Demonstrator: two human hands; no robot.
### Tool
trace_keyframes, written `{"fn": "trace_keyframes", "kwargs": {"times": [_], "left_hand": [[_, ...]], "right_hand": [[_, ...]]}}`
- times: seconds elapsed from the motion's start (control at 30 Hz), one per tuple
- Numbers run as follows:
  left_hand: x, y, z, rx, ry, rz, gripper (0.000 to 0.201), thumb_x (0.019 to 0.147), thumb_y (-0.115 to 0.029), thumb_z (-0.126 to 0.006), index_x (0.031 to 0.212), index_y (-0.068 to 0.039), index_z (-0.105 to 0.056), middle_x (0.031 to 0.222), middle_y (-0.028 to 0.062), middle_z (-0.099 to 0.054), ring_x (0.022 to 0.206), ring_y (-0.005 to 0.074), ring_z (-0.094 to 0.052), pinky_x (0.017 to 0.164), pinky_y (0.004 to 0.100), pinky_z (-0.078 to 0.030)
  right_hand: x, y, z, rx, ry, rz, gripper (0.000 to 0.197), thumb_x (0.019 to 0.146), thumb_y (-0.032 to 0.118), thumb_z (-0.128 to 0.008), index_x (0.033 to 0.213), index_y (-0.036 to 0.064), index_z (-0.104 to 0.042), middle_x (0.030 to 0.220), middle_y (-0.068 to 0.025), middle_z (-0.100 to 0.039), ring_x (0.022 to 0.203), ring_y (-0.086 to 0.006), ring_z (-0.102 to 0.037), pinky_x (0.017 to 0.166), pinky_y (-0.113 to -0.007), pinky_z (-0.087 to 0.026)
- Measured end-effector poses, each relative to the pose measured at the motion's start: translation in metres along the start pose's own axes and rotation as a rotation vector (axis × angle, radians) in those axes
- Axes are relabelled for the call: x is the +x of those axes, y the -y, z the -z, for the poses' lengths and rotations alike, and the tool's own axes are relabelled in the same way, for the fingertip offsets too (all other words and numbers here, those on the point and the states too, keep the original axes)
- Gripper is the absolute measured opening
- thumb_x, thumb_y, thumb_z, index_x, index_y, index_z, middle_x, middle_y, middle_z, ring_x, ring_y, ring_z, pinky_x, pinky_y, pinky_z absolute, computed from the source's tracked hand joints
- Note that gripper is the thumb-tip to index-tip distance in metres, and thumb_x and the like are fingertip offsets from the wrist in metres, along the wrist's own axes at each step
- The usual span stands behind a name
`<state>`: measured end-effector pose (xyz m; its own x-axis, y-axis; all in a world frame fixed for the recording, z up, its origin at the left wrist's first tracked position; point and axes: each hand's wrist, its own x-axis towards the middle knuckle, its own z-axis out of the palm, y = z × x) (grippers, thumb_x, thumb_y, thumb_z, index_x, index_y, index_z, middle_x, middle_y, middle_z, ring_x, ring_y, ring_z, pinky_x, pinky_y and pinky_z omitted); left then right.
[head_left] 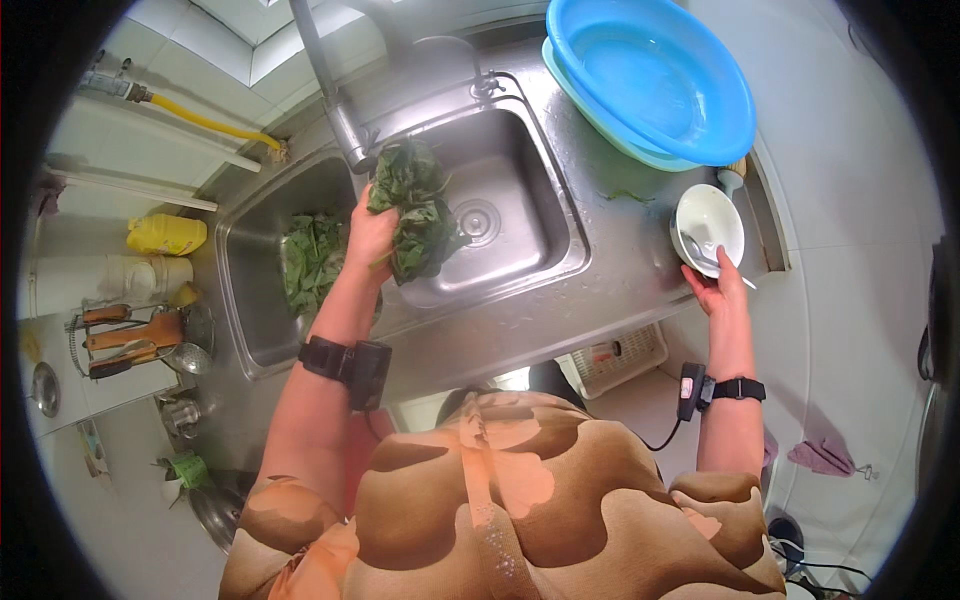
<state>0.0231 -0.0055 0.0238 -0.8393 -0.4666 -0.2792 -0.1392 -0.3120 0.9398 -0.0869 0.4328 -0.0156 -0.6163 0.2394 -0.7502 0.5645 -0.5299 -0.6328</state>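
Note:
My left hand (pixel 372 238) is closed around a bunch of dark leafy greens (pixel 415 215), above the divider and the right-hand sink basin (pixel 515 150). More greens (pixel 312 262) lie in the left-hand sink basin (pixel 255 325), partly behind my forearm. Over at the right end of the counter, my right hand (pixel 722 290) grips a white bowl (pixel 712 212) by its near side, thumb at the rim. A metal spoon (pixel 697 250) rests in that bowl, its handle sticking out past the rim.
A metal faucet (pixel 348 135) reaches over the sink near the greens. A large blue basin (pixel 650 75) sits in a pale green one (pixel 590 110) at the far right. A brush (pixel 733 176) lies behind the bowl. Knives in a rack (pixel 130 340) are at left.

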Motion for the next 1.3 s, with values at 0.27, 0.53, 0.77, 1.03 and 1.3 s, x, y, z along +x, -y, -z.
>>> {"fn": "trace_keyframes", "kwargs": {"times": [0.27,0.53,0.77,1.03,1.3], "left_hand": [[-0.007,0.009,-0.002,0.025,-0.037,-0.003,0.034,0.078,0.005,-0.047,0.111,-0.005,-0.048,0.09,0.0035,-0.056,0.076,0.0138,-0.056,0.065,0.0282,-0.048],[-0.013,-0.003,-0.023,0.024,-0.049,-0.016,0.043,0.07,0.008,-0.041,0.11,-0.006,-0.049,0.087,0.0032,-0.055,0.076,0.0139,-0.055,0.068,0.0289,-0.047],[-0.014,0.002,-0.009,0.396,-0.274,0.154,0.041,0.063,0.002,-0.055,0.103,-0.004,-0.053,0.078,0.0106,-0.057,0.071,0.0226,-0.055,0.064,0.0346,-0.046],[-0.01,0.026,-0.016,0.226,-0.216,-0.092,0.051,0.065,0.007,-0.054,0.115,-0.002,-0.049,0.103,0.0188,-0.058,0.1,0.0269,-0.055,0.084,0.0321,-0.043],[-0.014,0.018,0.007,0.183,-0.195,0.02,0.06,0.063,0.003,-0.053,0.122,-0.008,-0.043,0.092,0.0146,-0.059,0.074,0.023,-0.059,0.06,0.0335,-0.049]], "right_hand": [[-0.014,-0.007,0.019,-0.05,0.139,-0.075,0.049,0.073,0.034,-0.07,0.107,0.004,-0.05,0.102,-0.0156,-0.055,0.093,-0.0288,-0.055,0.078,-0.045,-0.05],[-0.076,0.012,-0.018,-0.363,0.554,-0.191,0.035,0.086,0.038,-0.051,0.1,0.0065,-0.057,0.089,-0.0068,-0.063,0.075,-0.0134,-0.06,0.059,-0.03,-0.05],[-0.076,0.033,-0.082,-0.51,0.618,0.047,0.045,0.086,0.04,-0.049,0.121,0.0123,-0.049,0.115,-0.0085,-0.052,0.095,-0.0138,-0.049,0.067,-0.026,-0.044],[0.066,0.093,-0.07,-0.278,0.667,0.006,0.034,0.087,0.031,-0.05,0.104,0.0013,-0.053,0.09,-0.012,-0.062,0.071,-0.0208,-0.06,0.062,-0.03,-0.052],[0.049,0.108,-0.091,-0.256,0.508,-0.056,0.032,0.083,0.03,-0.057,0.104,0.0057,-0.053,0.088,-0.0083,-0.058,0.077,-0.0196,-0.056,0.078,-0.037,-0.046]]}}
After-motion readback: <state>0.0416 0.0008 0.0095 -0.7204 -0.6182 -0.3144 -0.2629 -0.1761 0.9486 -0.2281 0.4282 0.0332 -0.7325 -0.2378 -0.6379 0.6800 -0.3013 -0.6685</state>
